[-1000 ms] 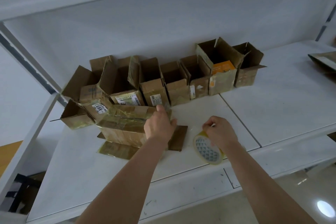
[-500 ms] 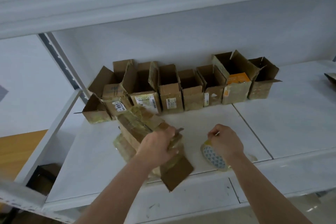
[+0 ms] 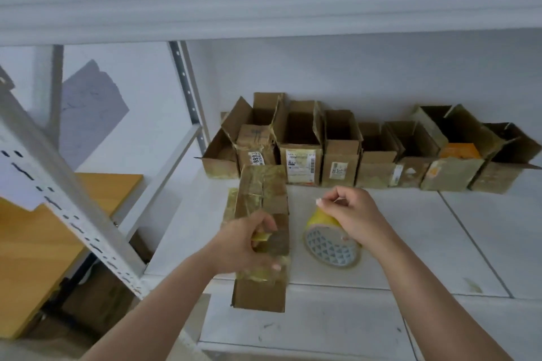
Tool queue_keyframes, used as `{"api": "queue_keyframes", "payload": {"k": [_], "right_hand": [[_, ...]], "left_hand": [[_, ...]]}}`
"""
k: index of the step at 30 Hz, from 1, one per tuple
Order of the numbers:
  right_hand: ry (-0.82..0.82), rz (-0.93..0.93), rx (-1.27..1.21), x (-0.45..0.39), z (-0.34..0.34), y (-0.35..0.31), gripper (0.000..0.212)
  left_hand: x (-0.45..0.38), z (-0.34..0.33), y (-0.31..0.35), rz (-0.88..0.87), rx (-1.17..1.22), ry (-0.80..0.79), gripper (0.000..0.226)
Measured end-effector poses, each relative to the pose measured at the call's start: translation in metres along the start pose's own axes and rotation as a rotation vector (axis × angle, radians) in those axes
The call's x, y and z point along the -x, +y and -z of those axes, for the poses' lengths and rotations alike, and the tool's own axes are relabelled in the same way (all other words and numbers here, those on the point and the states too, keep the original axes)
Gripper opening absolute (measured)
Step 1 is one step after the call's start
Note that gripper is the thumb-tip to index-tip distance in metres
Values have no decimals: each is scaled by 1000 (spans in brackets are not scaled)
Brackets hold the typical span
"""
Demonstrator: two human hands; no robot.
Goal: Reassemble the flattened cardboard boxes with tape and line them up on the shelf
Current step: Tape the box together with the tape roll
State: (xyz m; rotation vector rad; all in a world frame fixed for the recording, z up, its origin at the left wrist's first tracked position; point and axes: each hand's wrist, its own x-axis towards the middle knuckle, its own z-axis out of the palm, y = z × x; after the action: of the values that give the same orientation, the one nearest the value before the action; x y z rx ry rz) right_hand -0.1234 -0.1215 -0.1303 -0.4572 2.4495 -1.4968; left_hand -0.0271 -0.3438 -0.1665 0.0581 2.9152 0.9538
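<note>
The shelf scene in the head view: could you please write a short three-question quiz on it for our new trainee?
1. True or false: the left hand grips the flattened box.
2. What does the right hand pinch above the tape roll? A) a label B) the tape end C) a knife
3. Where do the open boxes stand on the shelf?

Key: 1. True. 2. B. 3. In a row along the back wall.
</note>
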Motion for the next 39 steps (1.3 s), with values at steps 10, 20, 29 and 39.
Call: {"api": "queue_keyframes", "payload": {"k": [10,20,29,39], "right_hand": [[-54,41,28,13,-9,-29,15],[-196,-15,-223,22,-1,-36,50],[-190,-74,34,20,22,-1,27],[-115,-83,171,15,-3,41,18]], "left_hand": [[-13,1,57,182,458,379,104],[-8,0,55,63,261,603,37],[43,10,-3,247,199,725,43],[54,-13,-10,268,85,730,49]]}}
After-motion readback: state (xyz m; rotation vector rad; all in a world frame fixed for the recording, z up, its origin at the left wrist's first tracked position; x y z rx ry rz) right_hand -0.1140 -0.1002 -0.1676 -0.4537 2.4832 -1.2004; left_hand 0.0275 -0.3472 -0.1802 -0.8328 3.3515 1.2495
